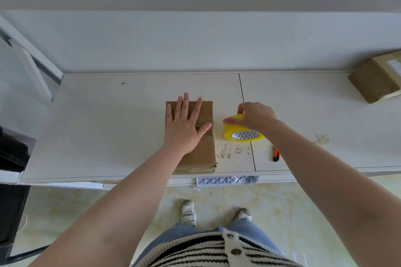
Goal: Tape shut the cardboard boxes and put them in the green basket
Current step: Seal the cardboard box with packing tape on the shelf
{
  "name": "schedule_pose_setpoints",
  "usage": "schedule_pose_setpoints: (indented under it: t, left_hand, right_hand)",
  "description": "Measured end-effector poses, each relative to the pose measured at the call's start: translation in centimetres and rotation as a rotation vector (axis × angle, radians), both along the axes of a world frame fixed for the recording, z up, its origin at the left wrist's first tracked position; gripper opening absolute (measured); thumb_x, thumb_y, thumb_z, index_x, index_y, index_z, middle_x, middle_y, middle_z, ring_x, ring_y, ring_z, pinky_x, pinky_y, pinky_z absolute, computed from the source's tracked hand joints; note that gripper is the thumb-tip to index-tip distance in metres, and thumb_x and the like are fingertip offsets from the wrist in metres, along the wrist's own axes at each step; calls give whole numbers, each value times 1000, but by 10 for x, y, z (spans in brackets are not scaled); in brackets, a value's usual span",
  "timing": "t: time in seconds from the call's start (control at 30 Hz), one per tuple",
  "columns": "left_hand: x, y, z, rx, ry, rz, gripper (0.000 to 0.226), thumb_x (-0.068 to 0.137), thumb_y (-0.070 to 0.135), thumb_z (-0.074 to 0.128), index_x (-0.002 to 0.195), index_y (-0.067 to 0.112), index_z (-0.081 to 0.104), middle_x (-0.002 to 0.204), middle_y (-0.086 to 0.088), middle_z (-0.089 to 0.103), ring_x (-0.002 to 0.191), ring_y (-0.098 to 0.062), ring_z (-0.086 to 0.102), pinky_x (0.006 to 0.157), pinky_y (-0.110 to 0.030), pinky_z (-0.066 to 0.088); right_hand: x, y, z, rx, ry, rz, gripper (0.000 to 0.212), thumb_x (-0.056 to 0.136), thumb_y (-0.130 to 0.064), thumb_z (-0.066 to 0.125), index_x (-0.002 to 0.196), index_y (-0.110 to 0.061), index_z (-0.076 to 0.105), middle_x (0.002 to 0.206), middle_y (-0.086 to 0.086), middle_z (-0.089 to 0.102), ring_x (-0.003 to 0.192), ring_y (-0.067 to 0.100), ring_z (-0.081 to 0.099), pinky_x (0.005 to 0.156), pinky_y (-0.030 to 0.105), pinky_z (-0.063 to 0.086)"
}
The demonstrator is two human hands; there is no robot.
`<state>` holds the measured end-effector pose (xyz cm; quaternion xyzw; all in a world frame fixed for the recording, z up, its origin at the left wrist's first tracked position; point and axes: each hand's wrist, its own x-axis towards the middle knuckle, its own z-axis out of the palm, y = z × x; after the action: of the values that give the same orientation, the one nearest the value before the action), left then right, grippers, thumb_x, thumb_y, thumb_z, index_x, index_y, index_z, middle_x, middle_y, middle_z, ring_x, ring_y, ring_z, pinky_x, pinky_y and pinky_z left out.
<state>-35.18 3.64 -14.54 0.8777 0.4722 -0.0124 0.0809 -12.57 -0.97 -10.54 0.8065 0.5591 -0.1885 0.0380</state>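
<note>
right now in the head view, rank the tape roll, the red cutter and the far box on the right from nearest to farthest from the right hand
1. Yellow tape roll: gripped by the right hand, beside the middle box.
2. Red cutter: on the table just past the right forearm, toward the near edge.
3. Far box: at the table's right end, against the wall.
</note>
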Motion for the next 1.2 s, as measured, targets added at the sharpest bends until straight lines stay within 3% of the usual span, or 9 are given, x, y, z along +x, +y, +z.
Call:
schedule_pose_setpoints:
  t: [0.17,0.33,0.47,0.63,0.73,0.83,0.93,1.07,1.2]
  left_hand:
    - [2,2,-2,-1,-3,-9,77,88,74,-1,149,35,-26,158,-8,-30,146,-24,-27,116,-49,-19]
    - [1,1,-4,0,-8,-8,77,89,73,2,149,35,-28,158,-7,-32,144,-22,-30,115,-47,-21]
    - [2,2,-3,4,-19,-10,77,88,73,-1,149,35,-27,158,-8,-30,146,-23,-28,116,-48,-19]
    - [1,0,-4,17,-25,-8,77,87,73,-3,150,34,-26,159,-8,-29,147,-25,-25,117,-49,-18]
    - [1,0,-4,25,-30,-11,77,88,73,-3,151,34,-24,160,-8,-26,148,-26,-22,117,-49,-16]
    - [1,0,-2,23,-21,-15,78,87,73,-4,151,33,-23,161,-10,-23,149,-27,-19,118,-50,-14]
    - [-1,0,-1,32,-32,-19,79,85,74,-6,151,34,-21,161,-8,-22,149,-27,-18,117,-48,-16]
    - [-8,2,-2,47,-44,-11,77,88,73,0,152,34,-20,161,-7,-23,149,-25,-20,119,-48,-15]
    - [-10,3,-4,51,-43,-19,77,90,73,3,152,34,-19,161,-7,-23,149,-26,-20,118,-47,-16]
  right_hand:
    - [22,-32,-13,534,231,-464,33,89,-56,57,95,-24,56,96,-6,61,85,13,60,62,29,42]
    - [41,-90,-60,174,194,-899,38,91,-10,57,124,2,44,131,25,45,122,39,44,97,44,38]
    - [46,-100,-70,164,342,-987,39,85,3,65,119,6,49,119,26,56,106,38,55,78,41,45]
    - [48,-62,-24,411,427,-957,15,89,-8,61,100,-3,70,78,10,68,72,27,61,63,32,43]
    - [28,-15,34,645,726,-828,11,89,-10,64,79,-14,65,65,0,60,63,21,58,61,32,48]
    - [-19,5,60,442,1081,-601,11,89,-6,66,78,-7,66,66,4,67,54,16,66,54,28,56]
    - [-53,-3,47,148,817,-404,24,93,-21,63,84,1,68,74,9,66,63,19,60,66,31,55]
    - [-39,-14,37,116,400,-234,46,95,-33,57,57,-7,55,74,4,45,55,14,39,51,25,30]
    - [-34,-19,38,-37,349,-115,34,92,-40,62,74,-12,72,97,-1,43,77,12,49,68,26,44]
